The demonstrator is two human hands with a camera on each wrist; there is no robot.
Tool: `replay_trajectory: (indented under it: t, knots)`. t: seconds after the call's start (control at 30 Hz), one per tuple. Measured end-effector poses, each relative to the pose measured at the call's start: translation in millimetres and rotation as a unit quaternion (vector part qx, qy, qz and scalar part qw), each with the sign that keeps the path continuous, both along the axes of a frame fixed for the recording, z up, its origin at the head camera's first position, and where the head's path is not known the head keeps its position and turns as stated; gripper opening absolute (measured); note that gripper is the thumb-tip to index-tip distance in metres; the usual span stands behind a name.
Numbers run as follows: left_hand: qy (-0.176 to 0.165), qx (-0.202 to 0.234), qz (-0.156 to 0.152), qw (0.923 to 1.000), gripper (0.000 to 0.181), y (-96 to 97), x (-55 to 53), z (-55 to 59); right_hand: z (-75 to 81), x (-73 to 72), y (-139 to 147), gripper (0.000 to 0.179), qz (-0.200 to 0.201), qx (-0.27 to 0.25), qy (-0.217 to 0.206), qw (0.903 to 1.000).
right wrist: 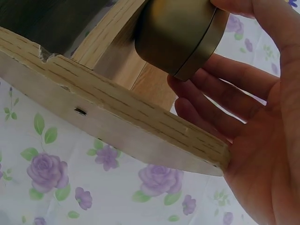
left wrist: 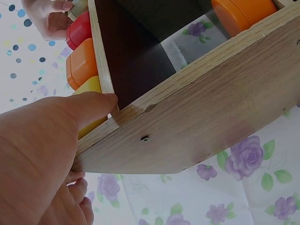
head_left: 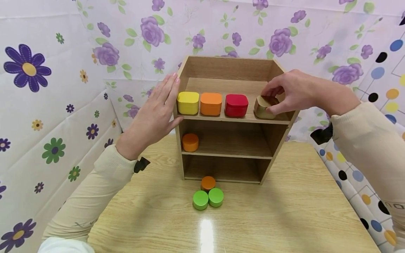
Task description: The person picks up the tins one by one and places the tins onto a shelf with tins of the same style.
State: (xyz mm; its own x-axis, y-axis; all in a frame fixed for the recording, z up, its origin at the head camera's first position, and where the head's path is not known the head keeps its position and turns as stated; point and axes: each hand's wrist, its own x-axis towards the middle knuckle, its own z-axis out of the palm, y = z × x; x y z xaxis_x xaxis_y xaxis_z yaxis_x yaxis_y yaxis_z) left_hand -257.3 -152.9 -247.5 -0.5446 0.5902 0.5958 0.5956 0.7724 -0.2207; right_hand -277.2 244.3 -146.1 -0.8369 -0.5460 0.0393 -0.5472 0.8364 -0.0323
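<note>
A small wooden shelf (head_left: pixel 227 138) with three levels stands on the table. Yellow (head_left: pixel 188 103), orange (head_left: pixel 211 104) and red (head_left: pixel 236 105) rounded-square tins line its top level. At the right end of that row, my right hand (head_left: pixel 295 92) holds a gold tin (head_left: pixel 265 106) between thumb and fingers. The right wrist view shows the thumb on the gold tin's lid (right wrist: pixel 206 44) and fingertips on its far side. Against the shelf's left side rests my left hand (head_left: pixel 155 112), fingers straight, thumb at the top level's front edge (left wrist: pixel 105 96).
A round orange tin (head_left: pixel 190 142) sits at the left of the middle level. In front of the shelf, another round orange tin (head_left: pixel 208 183) and two green ones (head_left: pixel 200 200) are grouped on the table (head_left: pixel 269 218). Patterned cloth walls (head_left: pixel 57 116) enclose the table.
</note>
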Motion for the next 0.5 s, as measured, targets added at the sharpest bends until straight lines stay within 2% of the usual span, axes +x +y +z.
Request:
replay_trajectory:
  t: [0.13,0.27,0.5]
  knots:
    - [-0.003,-0.002,0.002,1.0,0.105,0.2,0.5,0.3,3.7,3.3,0.3,0.053,0.004,0.004,0.009,0.9999]
    - [-0.001,-0.004,0.004,1.0,0.105,0.5,0.4,0.4,10.8,9.8,1.7,0.059,0.014,0.011,0.035,0.9992]
    - [-0.004,0.007,-0.003,1.0,0.105,0.7,0.0,-0.1,17.4,29.6,-5.3,0.061,0.046,0.008,0.065,0.9968]
